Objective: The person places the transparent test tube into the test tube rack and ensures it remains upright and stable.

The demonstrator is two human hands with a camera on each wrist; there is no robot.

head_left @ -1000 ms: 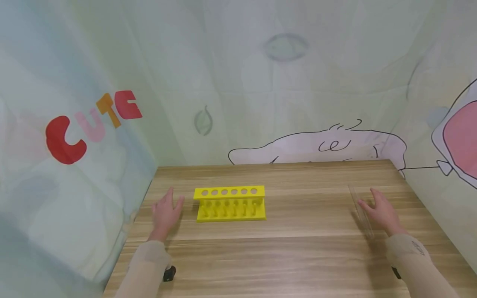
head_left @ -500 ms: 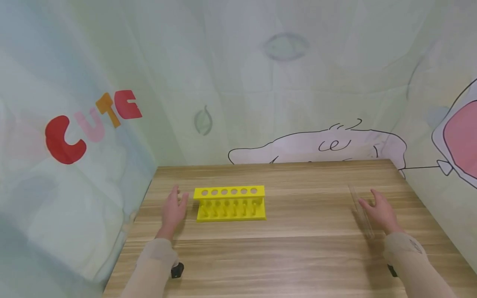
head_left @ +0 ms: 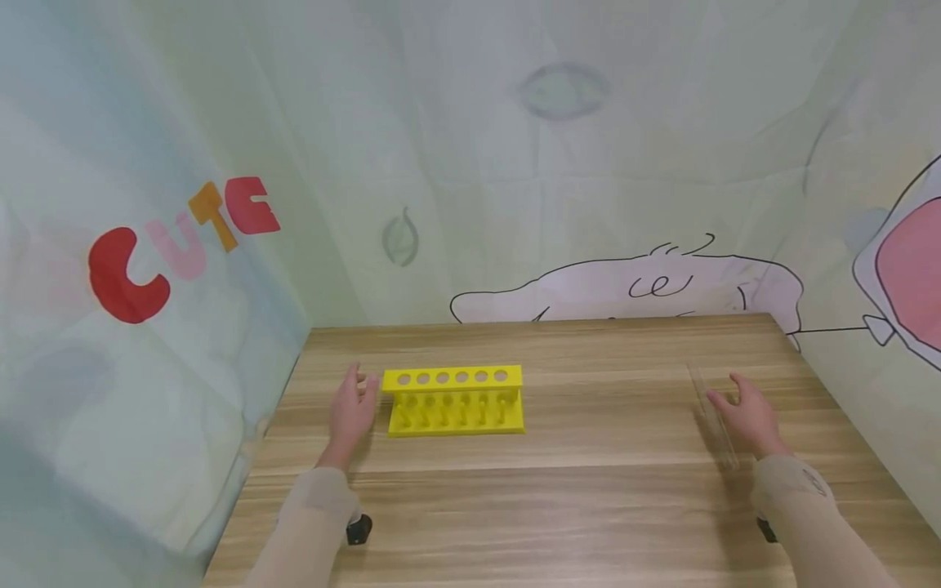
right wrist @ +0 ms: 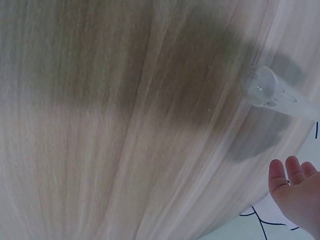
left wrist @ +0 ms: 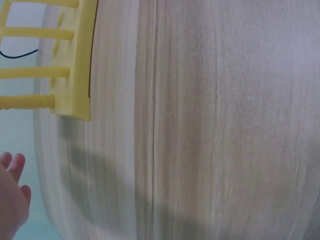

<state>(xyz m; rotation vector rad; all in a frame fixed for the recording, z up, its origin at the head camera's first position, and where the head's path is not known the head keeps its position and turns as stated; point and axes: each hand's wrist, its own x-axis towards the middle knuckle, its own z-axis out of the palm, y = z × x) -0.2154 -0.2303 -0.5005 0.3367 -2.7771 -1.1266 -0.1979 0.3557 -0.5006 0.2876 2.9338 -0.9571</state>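
A yellow test tube rack (head_left: 452,389) with a row of round holes stands on the wooden table, its holes unfilled. Just off its left end is my left hand (head_left: 353,415), fingers loosely extended and nothing in them. The left wrist view shows the rack's base and posts (left wrist: 79,75) above the fingers (left wrist: 18,167). On the right lies a clear glass test tube (head_left: 720,436), slanting across the grain. My right hand (head_left: 753,420) hovers right beside it, thumb tip overlapping it in the head view. In the right wrist view, the tube's open mouth (right wrist: 260,85) faces the camera.
The wooden table (head_left: 588,506) ends at a back edge against a printed cloth (head_left: 470,180) with cartoon drawings. More of this cloth, with coloured letters (head_left: 132,278), hangs along the left side. Bare tabletop lies between the rack and the tube.
My left hand has moved right, up to the rack's left end. My right hand has barely shifted beside the test tube. Rack and tube stay where they were.
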